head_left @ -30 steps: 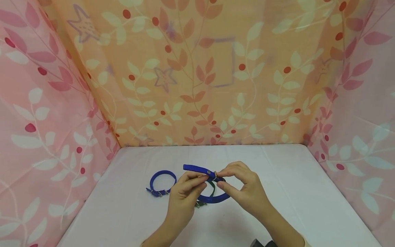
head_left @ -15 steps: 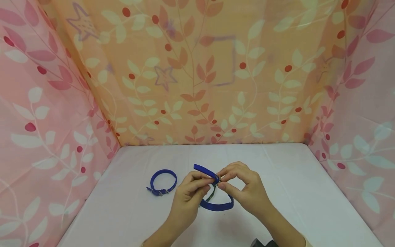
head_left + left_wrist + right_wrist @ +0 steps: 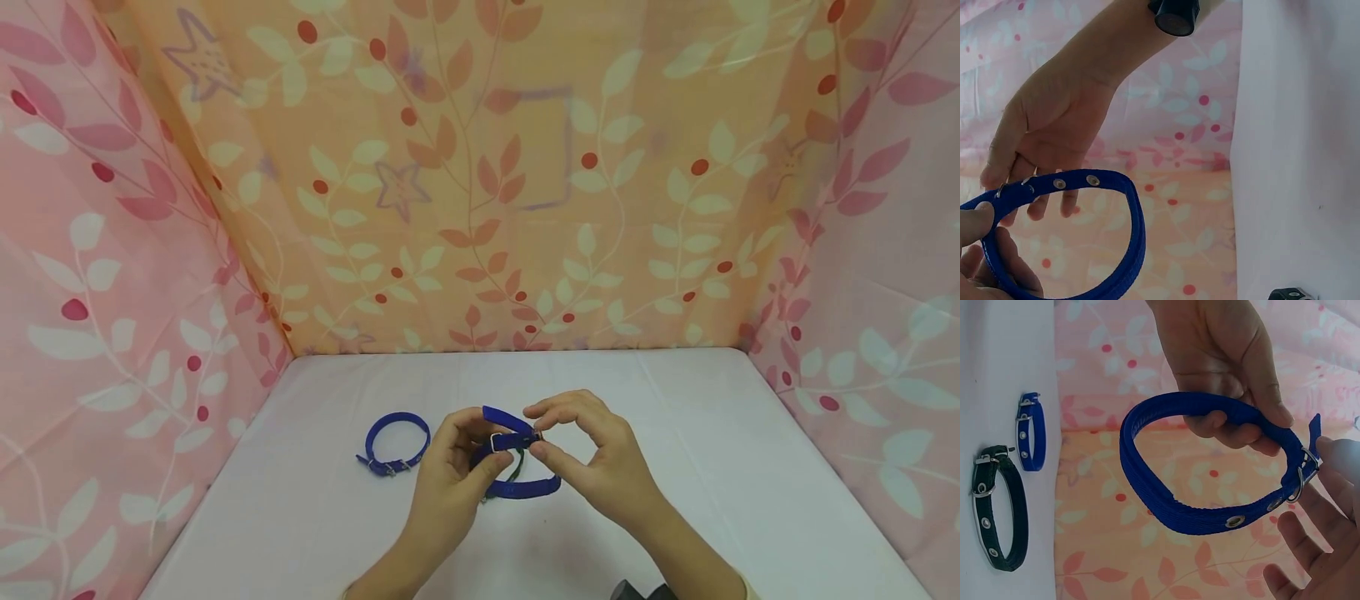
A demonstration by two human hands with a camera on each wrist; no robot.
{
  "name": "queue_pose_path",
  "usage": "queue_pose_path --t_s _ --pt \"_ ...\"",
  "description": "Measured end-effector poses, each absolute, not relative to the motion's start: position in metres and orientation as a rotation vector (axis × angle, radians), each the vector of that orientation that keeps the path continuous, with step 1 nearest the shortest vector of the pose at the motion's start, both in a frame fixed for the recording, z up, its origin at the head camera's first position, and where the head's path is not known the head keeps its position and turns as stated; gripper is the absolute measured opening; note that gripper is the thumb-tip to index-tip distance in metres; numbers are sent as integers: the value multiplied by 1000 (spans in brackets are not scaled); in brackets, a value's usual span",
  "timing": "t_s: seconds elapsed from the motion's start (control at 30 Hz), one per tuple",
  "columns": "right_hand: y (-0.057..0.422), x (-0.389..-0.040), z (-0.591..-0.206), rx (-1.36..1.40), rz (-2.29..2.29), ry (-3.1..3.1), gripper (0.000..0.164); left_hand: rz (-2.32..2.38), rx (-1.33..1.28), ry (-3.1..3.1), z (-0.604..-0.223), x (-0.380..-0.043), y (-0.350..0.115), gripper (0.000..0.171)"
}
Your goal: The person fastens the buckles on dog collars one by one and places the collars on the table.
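Note:
A blue pet collar (image 3: 528,488) with metal eyelets is held up over the table in the head view. My left hand (image 3: 450,467) grips its band, thumb on the near side and fingers behind. At the metal buckle (image 3: 1310,459), my right hand (image 3: 596,450) pinches the collar between thumb and fingertips; its other fingers spread loosely in the right wrist view. The collar's free strap end (image 3: 504,417) sticks out up and to the left between the hands. In the left wrist view, the loop of the blue collar (image 3: 1138,231) hangs below the right hand (image 3: 1054,125).
Another blue collar (image 3: 397,417), buckled into a ring, lies on the white table (image 3: 300,500) left of the hands. A green collar (image 3: 1019,519) lies nearer, partly hidden beneath the held one in the head view. A dark object (image 3: 626,592) shows at the bottom edge.
The held collar has turned, so its buckle side now faces the head camera. My left fingers have shifted their grip back along the band, and the right fingertips have lifted slightly.

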State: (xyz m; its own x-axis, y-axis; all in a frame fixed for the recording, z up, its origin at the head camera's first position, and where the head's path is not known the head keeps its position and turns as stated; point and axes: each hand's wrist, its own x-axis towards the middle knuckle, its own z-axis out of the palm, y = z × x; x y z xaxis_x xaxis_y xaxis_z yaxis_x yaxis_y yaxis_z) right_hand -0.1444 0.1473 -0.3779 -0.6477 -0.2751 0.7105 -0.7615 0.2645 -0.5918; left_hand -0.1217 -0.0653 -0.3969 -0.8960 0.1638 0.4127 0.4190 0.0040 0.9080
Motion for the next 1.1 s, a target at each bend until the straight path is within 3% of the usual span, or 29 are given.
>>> queue_pose_path --t_s 0.23,0.47,1.1 --pt "145 -146 -380 1018 1284 -1993 42 -2110 -604 -2107 -396 -123 -66 44" --pt "146 -148 -382 1073 1251 -1915 46 -2120 -550 -2174 -395 -122 -66 27" --pt "148 -153 -378 1094 1142 -1895 37 -1907 -581 -2052 -399 -125 -68 21"
